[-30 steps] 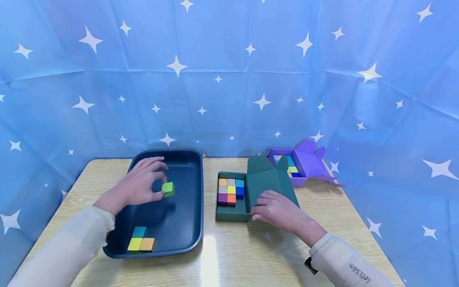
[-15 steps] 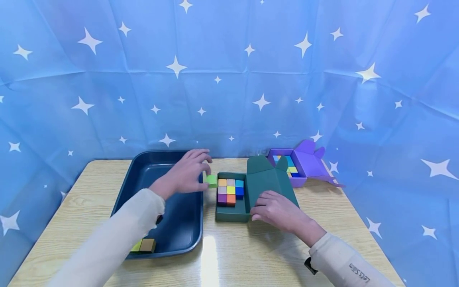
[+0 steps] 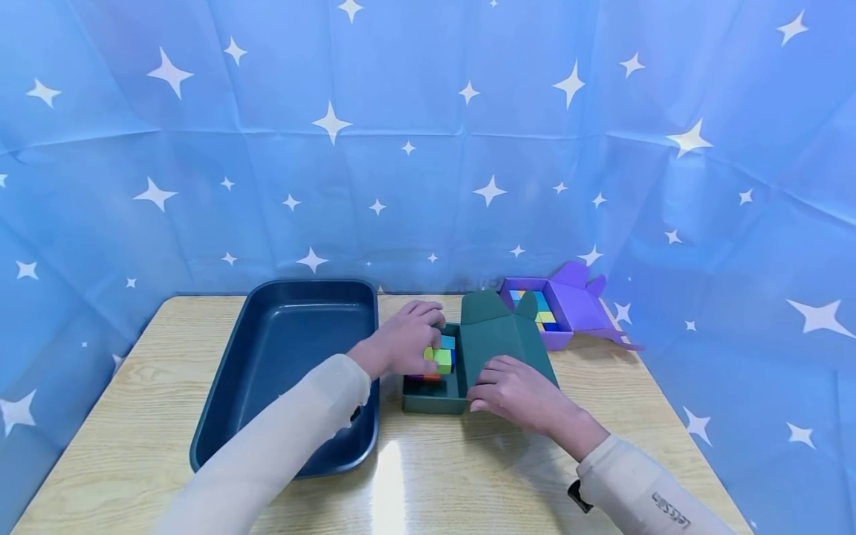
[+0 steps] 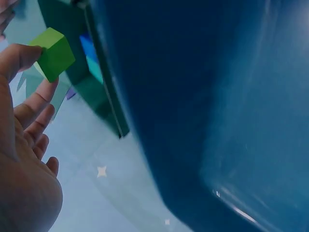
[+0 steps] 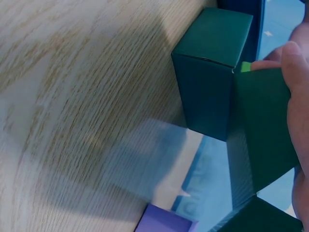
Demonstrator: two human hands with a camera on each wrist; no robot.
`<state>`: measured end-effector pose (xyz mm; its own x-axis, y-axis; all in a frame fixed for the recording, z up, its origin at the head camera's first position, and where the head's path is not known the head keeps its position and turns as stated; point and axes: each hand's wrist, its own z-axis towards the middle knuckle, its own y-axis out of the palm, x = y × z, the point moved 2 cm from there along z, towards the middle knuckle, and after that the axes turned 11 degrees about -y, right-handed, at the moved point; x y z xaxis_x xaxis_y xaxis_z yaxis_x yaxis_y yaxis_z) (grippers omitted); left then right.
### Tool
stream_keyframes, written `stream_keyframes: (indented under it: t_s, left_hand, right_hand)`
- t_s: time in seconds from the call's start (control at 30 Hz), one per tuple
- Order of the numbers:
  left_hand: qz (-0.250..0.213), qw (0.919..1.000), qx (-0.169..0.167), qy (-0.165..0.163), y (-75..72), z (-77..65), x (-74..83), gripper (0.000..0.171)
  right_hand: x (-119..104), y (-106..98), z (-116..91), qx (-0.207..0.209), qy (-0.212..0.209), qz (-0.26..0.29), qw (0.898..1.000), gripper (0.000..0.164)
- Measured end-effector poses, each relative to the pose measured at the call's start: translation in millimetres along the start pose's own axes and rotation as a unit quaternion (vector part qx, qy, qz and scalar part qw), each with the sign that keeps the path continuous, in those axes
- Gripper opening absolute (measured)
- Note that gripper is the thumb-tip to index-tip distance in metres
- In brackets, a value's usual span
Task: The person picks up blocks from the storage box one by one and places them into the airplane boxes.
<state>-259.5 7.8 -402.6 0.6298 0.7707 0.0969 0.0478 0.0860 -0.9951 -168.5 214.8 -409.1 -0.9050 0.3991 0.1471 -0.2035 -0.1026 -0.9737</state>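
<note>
Between thumb and fingertip my left hand (image 3: 401, 345) pinches a light green cube (image 4: 55, 55), seen clearly in the left wrist view. In the head view, that hand is over the dark green cardboard box (image 3: 435, 405). Several coloured cubes lie inside, including a cyan cube (image 3: 447, 342); my left hand covers most of them. The box's lid (image 3: 498, 334) is folded out to the right. At its front edge my right hand (image 3: 515, 390) holds the lid, with the thumb against the panel (image 5: 265, 125) in the right wrist view.
A deep navy tray (image 3: 307, 327) stands left of the green box; my left sleeve crosses above its near part. Behind and right is a purple box (image 3: 555, 340) with several cubes and its lid (image 3: 588, 301) folded out. A starry blue cloth (image 3: 401, 171) hangs behind the table.
My left hand has carried the light green cube rightward from above the tray to above the green box. The left sleeve now hides the tray's near-left cubes. My right hand has stayed put.
</note>
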Motion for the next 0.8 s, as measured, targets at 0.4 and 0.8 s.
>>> stream_keyframes:
  t_s: [0.4,0.8]
  left_hand:
    - [0.025,0.9994,-0.023,0.0,25.1,13.8,13.9,0.023]
    - [0.081,0.9959,-0.039,-0.011,42.3,18.5,18.9,0.027]
  right_hand:
    - [0.3,0.9,0.0,0.0,-0.005,-0.005,1.0,0.017]
    - [-0.1,1.0,-0.9,0.014,-0.015,-0.012,1.0,0.032]
